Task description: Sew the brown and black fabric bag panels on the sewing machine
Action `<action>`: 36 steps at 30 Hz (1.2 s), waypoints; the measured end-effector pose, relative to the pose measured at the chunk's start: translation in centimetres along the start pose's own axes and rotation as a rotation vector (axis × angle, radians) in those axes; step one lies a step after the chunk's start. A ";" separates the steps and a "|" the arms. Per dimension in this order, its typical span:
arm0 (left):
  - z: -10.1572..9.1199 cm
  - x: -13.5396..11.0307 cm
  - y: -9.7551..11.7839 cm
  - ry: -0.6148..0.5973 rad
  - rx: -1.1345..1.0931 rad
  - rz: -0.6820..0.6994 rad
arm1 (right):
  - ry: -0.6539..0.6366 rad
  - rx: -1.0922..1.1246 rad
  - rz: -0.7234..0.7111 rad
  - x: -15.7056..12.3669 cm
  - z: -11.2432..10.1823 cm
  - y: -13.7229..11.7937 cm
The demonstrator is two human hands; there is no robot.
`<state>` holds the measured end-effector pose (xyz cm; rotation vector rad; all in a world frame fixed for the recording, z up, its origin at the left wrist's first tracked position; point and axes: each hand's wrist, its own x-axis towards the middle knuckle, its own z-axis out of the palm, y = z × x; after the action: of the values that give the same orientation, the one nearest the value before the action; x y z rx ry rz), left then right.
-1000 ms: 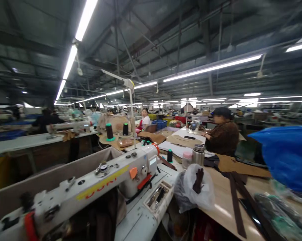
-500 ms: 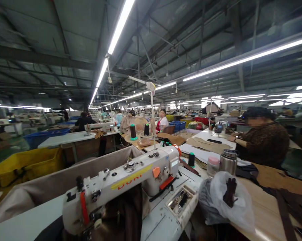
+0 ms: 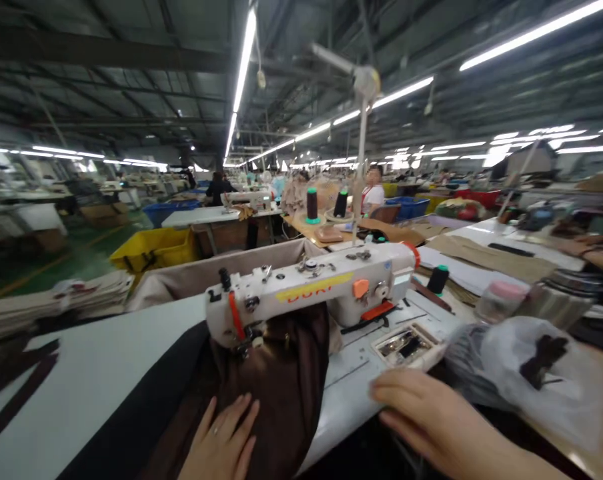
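A white sewing machine [image 3: 311, 283] stands on a pale table [image 3: 81, 373], with dark brown fabric [image 3: 276, 373] bunched under its head. My left hand [image 3: 221, 440] lies flat on that fabric at the bottom edge, fingers stretched out and holding nothing. My right hand [image 3: 426, 417] hovers at the table's front edge, right of the fabric and just below a small tray of metal parts [image 3: 406, 343]. Its fingers look extended and together, with nothing in them.
A crumpled plastic bag [image 3: 536, 373] with dark pieces lies at the right. Thread cones [image 3: 437, 279], a jar and a metal flask sit behind it. A beige cloth trough [image 3: 206, 273] runs behind the machine, with a yellow bin [image 3: 151, 248] beyond. Other people work at distant tables.
The view swung left and down, so the sewing machine now sits in the middle. Both my hands came into sight at the bottom; neither showed before.
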<state>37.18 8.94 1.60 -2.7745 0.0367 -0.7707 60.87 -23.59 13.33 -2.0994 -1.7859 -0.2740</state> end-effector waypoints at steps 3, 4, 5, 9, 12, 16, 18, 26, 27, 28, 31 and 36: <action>-1.8 0.5 1.2 -0.208 -0.107 -0.169 | -0.223 0.189 -0.302 4.7 7.0 -6.1; -2.4 0.8 1.5 -0.271 -0.156 -0.234 | -0.225 0.200 -0.356 5.6 9.1 -7.5; -3.0 1.1 1.8 -0.306 -0.205 -0.268 | -0.206 0.197 -0.385 6.2 10.9 -8.4; -5.3 0.4 2.5 -0.410 -0.386 -0.243 | -0.124 0.219 -0.394 5.6 15.6 -8.5; -6.5 -1.0 3.3 -0.426 -0.477 -0.161 | -0.087 0.272 -0.401 4.5 16.5 -7.5; -6.6 -1.7 4.0 -0.270 -0.516 -0.211 | -0.006 0.312 -0.405 4.2 16.0 -7.5; -6.3 -1.4 3.9 -0.197 -0.604 -0.304 | 0.001 0.334 -0.390 4.3 15.8 -7.7; -6.5 -0.5 3.3 -0.206 -0.709 -0.372 | -0.032 0.366 -0.386 4.1 15.4 -7.5; -6.6 -0.5 3.3 -0.215 -0.700 -0.358 | -0.025 0.366 -0.386 4.1 15.4 -7.5; -6.7 -0.5 3.3 -0.228 -0.697 -0.349 | -0.020 0.366 -0.384 4.2 15.3 -7.5; -6.7 -0.5 3.1 -0.275 -0.747 -0.368 | -0.017 0.373 -0.375 4.4 15.1 -7.7; -6.6 0.1 2.1 -0.337 -0.865 -0.439 | -0.018 0.397 -0.361 4.8 14.8 -7.8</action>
<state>33.99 5.27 6.53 -3.7819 -0.4084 -0.4040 52.72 -12.33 2.78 -1.5119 -2.0281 0.0116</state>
